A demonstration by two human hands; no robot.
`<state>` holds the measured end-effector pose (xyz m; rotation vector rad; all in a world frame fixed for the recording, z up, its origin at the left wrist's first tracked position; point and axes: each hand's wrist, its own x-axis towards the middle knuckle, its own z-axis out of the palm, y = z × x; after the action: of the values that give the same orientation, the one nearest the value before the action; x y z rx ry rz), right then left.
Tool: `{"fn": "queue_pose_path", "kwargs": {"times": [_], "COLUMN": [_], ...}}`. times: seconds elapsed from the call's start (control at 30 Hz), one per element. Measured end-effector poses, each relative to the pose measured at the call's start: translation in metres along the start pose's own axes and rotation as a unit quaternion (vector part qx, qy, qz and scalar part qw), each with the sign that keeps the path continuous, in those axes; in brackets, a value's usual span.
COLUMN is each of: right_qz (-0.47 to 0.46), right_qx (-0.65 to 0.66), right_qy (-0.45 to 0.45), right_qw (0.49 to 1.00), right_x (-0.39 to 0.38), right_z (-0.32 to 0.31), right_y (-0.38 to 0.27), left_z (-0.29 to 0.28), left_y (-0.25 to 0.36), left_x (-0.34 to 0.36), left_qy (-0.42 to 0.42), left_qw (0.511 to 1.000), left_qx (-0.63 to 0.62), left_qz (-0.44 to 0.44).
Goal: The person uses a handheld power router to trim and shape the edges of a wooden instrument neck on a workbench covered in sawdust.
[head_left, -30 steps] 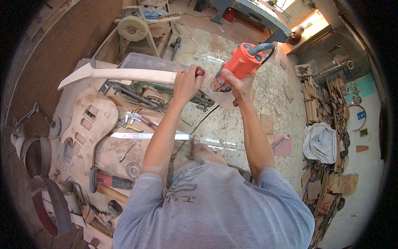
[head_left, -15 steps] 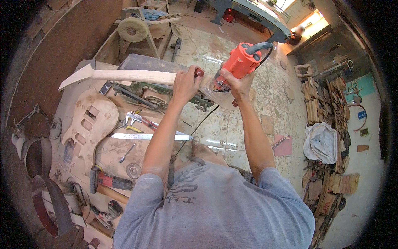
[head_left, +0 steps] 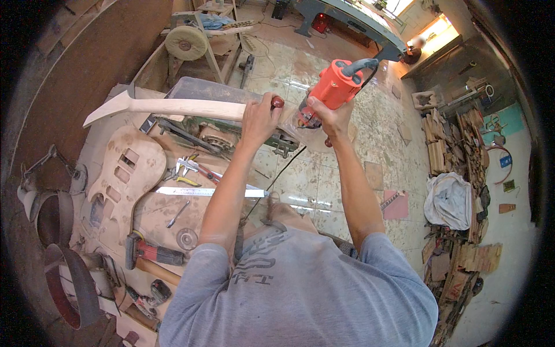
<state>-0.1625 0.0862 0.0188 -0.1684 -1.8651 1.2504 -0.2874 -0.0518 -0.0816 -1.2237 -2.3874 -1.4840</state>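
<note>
A red-orange handheld router (head_left: 335,84) with a clear base stands tilted over the far end of the bench, its grey cord trailing from the top. My right hand (head_left: 335,118) is wrapped round its body, the thumb across the front. My left hand (head_left: 258,120) is closed at the router's dark red knob (head_left: 277,102), over the heel end of a pale wooden guitar neck (head_left: 188,108); its lower fingers are hidden. Leftward, the neck reaches out to its angled headstock. A second knob (head_left: 328,142) shows below my right hand. The cutter's contact with the wood is hidden.
An unpainted guitar body (head_left: 124,170), calipers (head_left: 186,165), a steel ruler (head_left: 211,192) and a red-and-black power tool (head_left: 153,253) lie on the dusty bench. Sanding belts (head_left: 72,289) hang at left. Wood offcuts (head_left: 439,139) line the right wall. A person (head_left: 413,51) is far off.
The router has shifted very slightly left, with my right hand still on it. My left hand and the guitar neck stay almost in place.
</note>
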Motion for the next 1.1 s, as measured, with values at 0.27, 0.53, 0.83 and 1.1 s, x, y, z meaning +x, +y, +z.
{"fn": "queue_pose_path", "kwargs": {"times": [0.27, 0.53, 0.83, 1.1], "right_qz": [0.084, 0.078, 0.066, 0.039], "right_qx": [0.031, 0.051, 0.037, -0.017], "right_qy": [-0.041, -0.033, -0.019, 0.004], "right_qw": [0.995, 0.995, 0.997, 0.999], "right_x": [0.006, 0.005, -0.003, -0.007], "right_z": [-0.005, -0.001, 0.004, 0.003], "right_y": [-0.002, -0.009, -0.015, -0.008], "left_z": [0.002, 0.001, 0.002, -0.001], "left_y": [0.003, 0.003, -0.002, 0.001], "left_x": [0.0, -0.001, 0.001, 0.002], "left_qy": [0.008, 0.034, 0.014, 0.004], "left_qw": [1.0, 0.999, 1.0, 1.0], "left_qx": [0.014, -0.003, -0.001, -0.017], "left_qz": [-0.022, 0.01, -0.001, 0.006]}}
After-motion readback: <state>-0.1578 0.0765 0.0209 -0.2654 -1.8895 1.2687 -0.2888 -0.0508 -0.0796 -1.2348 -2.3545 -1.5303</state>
